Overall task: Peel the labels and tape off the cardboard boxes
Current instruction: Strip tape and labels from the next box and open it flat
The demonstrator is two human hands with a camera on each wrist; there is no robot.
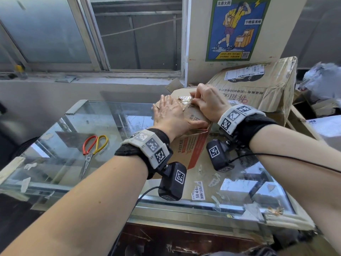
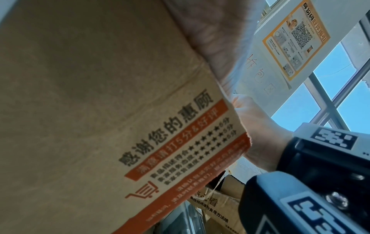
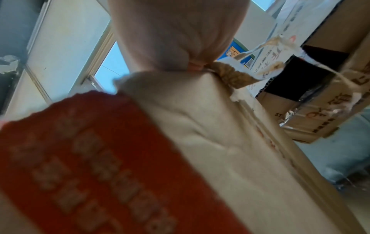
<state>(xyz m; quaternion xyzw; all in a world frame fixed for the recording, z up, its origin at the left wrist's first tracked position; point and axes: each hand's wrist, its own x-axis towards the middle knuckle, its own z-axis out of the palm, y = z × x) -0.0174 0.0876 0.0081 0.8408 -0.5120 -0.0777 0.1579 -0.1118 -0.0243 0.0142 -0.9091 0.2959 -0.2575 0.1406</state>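
A brown cardboard box (image 1: 191,145) with orange print stands on the glass counter (image 1: 77,145); its printed side (image 2: 140,142) fills the left wrist view. My left hand (image 1: 170,112) lies flat on the box top, fingers straight, pressing it down. My right hand (image 1: 206,102) has its fingers curled and pinches a strip of clear tape (image 1: 184,99) on the top of the box. In the right wrist view the right hand (image 3: 180,36) sits over the box's edge (image 3: 200,126), with a torn shred of tape (image 3: 232,76) beside it.
Red and yellow scissors (image 1: 92,152) lie on the glass at the left. A big flattened box (image 1: 258,89) with a white shipping label (image 1: 243,72) leans behind. A small peeled label (image 1: 198,190) and tape scraps (image 1: 214,182) stick to the counter. A window is behind.
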